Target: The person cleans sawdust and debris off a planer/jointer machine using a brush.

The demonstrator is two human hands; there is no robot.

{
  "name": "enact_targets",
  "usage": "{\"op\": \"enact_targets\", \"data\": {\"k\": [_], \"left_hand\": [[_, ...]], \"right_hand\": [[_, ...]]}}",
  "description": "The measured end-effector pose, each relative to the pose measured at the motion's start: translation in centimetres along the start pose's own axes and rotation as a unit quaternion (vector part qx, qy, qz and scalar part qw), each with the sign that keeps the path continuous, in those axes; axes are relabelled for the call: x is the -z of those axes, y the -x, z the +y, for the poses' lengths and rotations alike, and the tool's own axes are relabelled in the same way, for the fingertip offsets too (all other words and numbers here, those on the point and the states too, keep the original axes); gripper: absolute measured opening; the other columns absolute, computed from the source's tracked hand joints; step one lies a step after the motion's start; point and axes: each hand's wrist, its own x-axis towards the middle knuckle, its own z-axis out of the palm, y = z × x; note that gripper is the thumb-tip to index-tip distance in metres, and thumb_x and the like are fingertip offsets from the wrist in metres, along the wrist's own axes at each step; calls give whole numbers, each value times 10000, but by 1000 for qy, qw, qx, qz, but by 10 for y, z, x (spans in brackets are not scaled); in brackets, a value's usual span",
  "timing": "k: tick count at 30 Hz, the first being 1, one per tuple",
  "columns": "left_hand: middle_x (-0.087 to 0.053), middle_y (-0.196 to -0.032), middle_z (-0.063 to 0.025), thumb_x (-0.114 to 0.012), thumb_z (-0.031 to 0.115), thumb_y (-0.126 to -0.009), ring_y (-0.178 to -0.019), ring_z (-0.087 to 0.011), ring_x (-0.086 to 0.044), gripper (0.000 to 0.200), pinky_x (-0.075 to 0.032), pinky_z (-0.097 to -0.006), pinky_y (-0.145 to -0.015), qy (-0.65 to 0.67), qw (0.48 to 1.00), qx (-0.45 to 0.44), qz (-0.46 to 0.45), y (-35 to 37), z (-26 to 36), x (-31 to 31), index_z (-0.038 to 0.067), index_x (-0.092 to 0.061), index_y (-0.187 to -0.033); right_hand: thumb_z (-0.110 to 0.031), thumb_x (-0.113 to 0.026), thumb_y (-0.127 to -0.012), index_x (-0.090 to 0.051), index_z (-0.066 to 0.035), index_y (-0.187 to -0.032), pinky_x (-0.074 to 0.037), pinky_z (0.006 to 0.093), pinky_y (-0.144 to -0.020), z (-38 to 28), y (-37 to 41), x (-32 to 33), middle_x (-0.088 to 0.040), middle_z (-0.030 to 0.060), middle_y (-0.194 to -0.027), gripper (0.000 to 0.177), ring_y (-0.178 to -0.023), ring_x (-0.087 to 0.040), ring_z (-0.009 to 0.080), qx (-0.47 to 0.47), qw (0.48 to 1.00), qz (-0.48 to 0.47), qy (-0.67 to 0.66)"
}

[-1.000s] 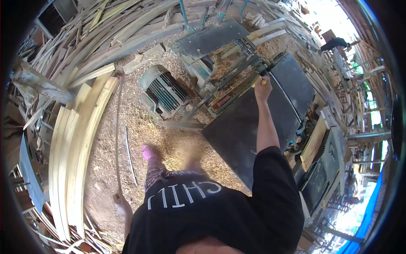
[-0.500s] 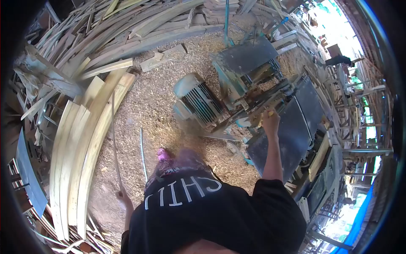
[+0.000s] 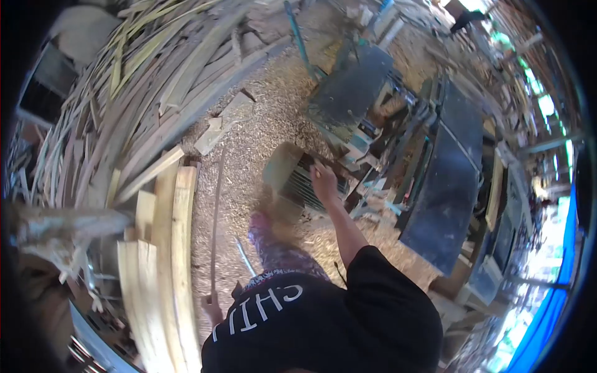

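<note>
My left hand point(image 3: 212, 309), low beside my body, is closed round the lower end of a long thin wooden stick point(image 3: 217, 211). The stick points away from me over the shavings. My right hand point(image 3: 323, 183) is in front of me, its fingers drawn together; I cannot tell what, if anything, is in them. In this view it overlaps the finned electric motor point(image 3: 297, 188) of the woodworking machine. To the right of that hand lies the machine's dark flat metal table point(image 3: 443, 199), and beyond the motor is a second dark plate point(image 3: 354, 84).
Pale planks point(image 3: 163, 248) lie stacked at my left, near a rough wooden post point(image 3: 68, 224). A large heap of offcut strips point(image 3: 155, 81) fills the far left. Wood shavings point(image 3: 249, 137) cover the ground. A blue tarp point(image 3: 563, 273) hangs at the right edge.
My right hand has moved left, from beside the machine's metal table to over the motor. The view has turned and shifted. My left hand still holds the stick.
</note>
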Motion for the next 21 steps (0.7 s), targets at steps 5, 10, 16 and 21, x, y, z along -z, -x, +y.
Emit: {"op": "enact_targets", "data": {"k": [5,10,16,21], "left_hand": [[-618,-678,-160,-748,461,-749,-660,-283,-606,488,-481,-406,-654,-133,991,-34,2,-96,-22,14,-11,-625,-757],[-612,-645,-128,-728,365,-785,-597,-253,-605,393,-494,-409,-581,-128,991,27,-34,-157,36,40,-7,-607,-756],[-598,-625,-112,-713,322,-796,-524,-224,-586,340,-483,-385,-494,-110,987,97,-63,-229,82,37,1,-600,-790],[-595,-627,-109,-710,313,-797,-523,-218,-582,332,-478,-379,-489,-150,980,49,-123,-312,127,25,2,-598,-793]], "right_hand": [[-142,-569,-945,-549,-49,-823,-391,243,-462,-87,-90,-4,-501,1,-654,155,-534,-494,67,-201,915,54,-345],[-159,-609,-898,-613,-53,-874,-427,226,-473,-14,-131,25,-567,2,-699,109,-584,-558,87,-215,908,122,-338],[-187,-636,-862,-654,-49,-894,-496,283,-572,8,-99,127,-642,46,-722,142,-642,-621,131,-248,940,223,76],[-247,-607,-867,-677,-98,-1003,-509,354,-658,-28,-149,59,-675,110,-823,214,-727,-648,253,-272,932,226,73]]}}
